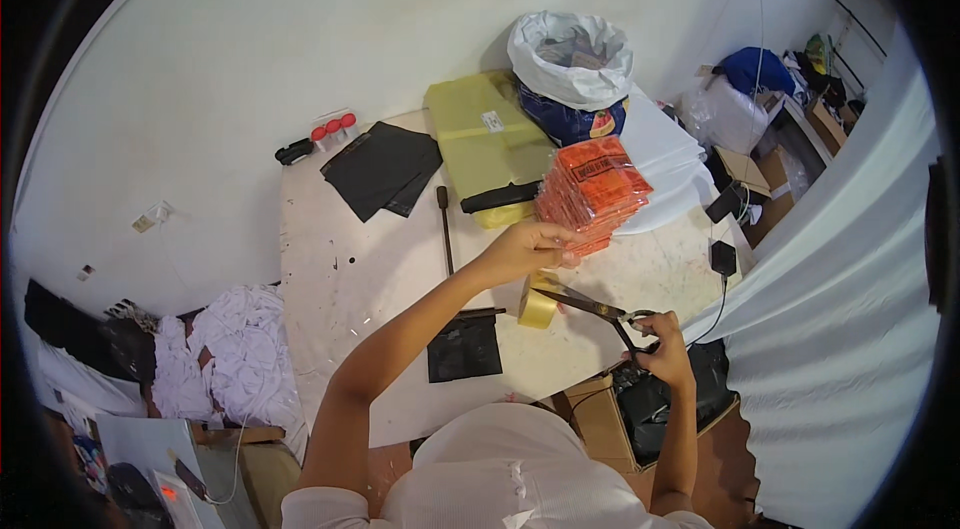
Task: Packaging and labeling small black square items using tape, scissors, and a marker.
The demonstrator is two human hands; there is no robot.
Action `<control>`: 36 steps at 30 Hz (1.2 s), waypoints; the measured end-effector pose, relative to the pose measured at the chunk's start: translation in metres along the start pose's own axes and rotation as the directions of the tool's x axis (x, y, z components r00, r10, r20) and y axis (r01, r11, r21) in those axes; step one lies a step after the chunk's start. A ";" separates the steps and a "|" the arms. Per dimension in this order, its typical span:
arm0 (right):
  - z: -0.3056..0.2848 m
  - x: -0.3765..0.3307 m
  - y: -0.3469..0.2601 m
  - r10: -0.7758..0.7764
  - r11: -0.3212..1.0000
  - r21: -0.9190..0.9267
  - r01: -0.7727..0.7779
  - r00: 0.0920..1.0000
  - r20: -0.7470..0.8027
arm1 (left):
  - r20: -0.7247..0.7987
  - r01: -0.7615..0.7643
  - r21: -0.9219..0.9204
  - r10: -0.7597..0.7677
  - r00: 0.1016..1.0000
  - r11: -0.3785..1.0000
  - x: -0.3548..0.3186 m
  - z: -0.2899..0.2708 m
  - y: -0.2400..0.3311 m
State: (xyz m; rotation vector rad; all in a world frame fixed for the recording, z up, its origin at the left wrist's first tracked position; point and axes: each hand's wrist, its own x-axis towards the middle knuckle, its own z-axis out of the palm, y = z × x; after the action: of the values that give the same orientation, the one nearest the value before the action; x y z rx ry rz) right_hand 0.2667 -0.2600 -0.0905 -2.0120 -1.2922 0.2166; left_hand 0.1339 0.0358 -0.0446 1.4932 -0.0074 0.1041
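My left hand [525, 247] is raised over the table and grips the lower edge of a thick stack of orange packets [592, 191]. My right hand [662, 347] holds a pair of dark scissors [592, 307] by the handles; the blades point left toward the bottom of the stack. A roll of yellow tape [538, 307] lies on the white table [350, 279] just under the blades. A small black bag [464, 347] lies flat near the table's front edge.
At the back stand a yellow wrapped parcel [485, 141], black bags [382, 167], red-capped bottles [333, 127] and a white sack [570, 57]. A thin black rod [445, 227] lies mid-table. White cloth [235, 354] is heaped at left, a cardboard box [600, 421] at lower right.
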 end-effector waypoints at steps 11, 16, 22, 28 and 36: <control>-0.003 0.002 -0.005 0.043 0.997 0.056 -0.045 0.999 0.026 | 0.000 0.017 0.033 -0.017 1.000 0.999 -0.004 0.004 0.003; -0.001 0.003 0.000 0.010 0.999 0.051 -0.012 0.999 0.040 | -0.014 -0.002 0.057 0.003 1.000 0.998 -0.005 0.005 0.001; 0.000 0.005 0.000 0.005 0.998 -0.057 -0.003 1.000 0.030 | -0.014 -0.002 0.035 0.003 1.000 0.999 -0.006 0.007 -0.001; 0.007 -0.005 0.011 0.014 0.997 -0.072 -0.016 1.000 -0.021 | -0.048 0.012 -0.138 -0.019 0.999 0.990 -0.007 0.003 0.010; 0.032 -0.027 0.061 0.276 0.954 0.129 -0.271 0.961 -0.025 | -0.129 0.060 -0.231 -0.092 0.987 0.971 -0.032 -0.018 -0.008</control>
State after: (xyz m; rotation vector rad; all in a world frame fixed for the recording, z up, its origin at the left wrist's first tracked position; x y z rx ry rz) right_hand 0.2820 -0.2818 -0.1590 -2.0710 -0.9453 0.3724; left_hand 0.1016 0.0515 -0.0564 1.2540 0.1462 0.1406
